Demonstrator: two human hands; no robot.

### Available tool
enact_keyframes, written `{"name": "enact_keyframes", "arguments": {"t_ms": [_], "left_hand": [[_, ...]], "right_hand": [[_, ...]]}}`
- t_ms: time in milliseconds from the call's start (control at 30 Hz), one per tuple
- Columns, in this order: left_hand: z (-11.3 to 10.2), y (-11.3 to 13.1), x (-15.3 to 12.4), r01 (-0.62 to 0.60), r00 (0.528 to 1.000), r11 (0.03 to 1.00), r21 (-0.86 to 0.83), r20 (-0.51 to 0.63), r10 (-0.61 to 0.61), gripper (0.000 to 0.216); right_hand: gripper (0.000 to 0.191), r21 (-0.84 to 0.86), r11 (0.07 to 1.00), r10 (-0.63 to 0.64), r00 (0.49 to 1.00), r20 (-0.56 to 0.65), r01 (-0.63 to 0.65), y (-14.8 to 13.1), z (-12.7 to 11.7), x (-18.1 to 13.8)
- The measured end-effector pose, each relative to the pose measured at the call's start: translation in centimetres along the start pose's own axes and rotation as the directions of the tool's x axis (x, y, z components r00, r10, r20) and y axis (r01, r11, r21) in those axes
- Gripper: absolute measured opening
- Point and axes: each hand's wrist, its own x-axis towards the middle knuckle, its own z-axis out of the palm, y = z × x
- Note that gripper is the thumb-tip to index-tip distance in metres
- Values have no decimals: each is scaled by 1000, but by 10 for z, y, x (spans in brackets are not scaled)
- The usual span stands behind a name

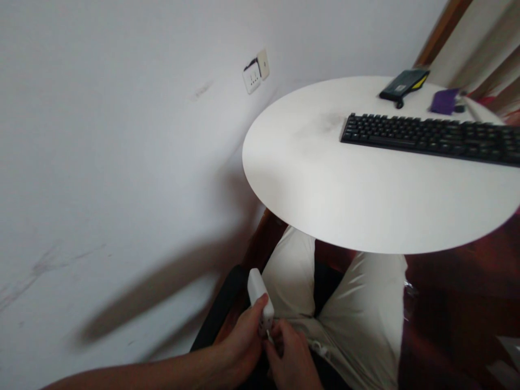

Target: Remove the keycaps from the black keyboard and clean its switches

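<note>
In the lower middle of the head view, my left hand (pixel 246 338) is wrapped round a white power bank (pixel 255 286), its thumb lying along the top. The block is long, with rounded edges, and tilts away from me. Small dark openings show on its near end. My right hand (pixel 291 355) is closed at that end, thumb and fingers pinching a thin white cable plug (pixel 270 337). The plug touches or nearly touches the openings; whether it sits inside one I cannot tell. Both hands are held low above my lap.
Ahead is a round white table (pixel 325 200) carrying a black keyboard (pixel 426 138), a dark flat box (pixel 404 85) and a purple item (pixel 444 102). A wall socket (pixel 252 78) is on the white wall at left. A black chair armrest (pixel 217 309) stands beside my left arm.
</note>
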Motion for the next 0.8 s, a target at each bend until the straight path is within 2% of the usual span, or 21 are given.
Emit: {"name": "enact_keyframes", "arguments": {"t_ms": [133, 333, 500, 600, 667, 800], "left_hand": [[-10, -7, 3, -91, 996, 995, 34, 10, 90, 34], [-19, -18, 4, -183, 981, 981, 71, -55, 187, 43], [-18, -17, 2, -169, 983, 982, 84, -64, 175, 44], [-19, -15, 2, -145, 989, 986, 80, -5, 146, 49], [-20, -14, 2, -89, 996, 992, 91, 36, 86, 53], [-20, -13, -1, -54, 998, 996, 71, 23, 53, 53]], "right_hand": [[4, 28, 999, 17, 999, 30, -18, -3, -3, 1], [15, 88, 994, 55, 993, 107, -65, -14, -5, 1], [14, 239, 965, 85, 991, 103, -108, -10, 0, 2], [23, 403, 897, 130, 980, 151, -181, -4, 5, 2], [29, 501, 836, 144, 970, 195, -225, -1, 7, 2], [35, 567, 784, 166, 966, 199, -252, -3, 9, 5]]}}
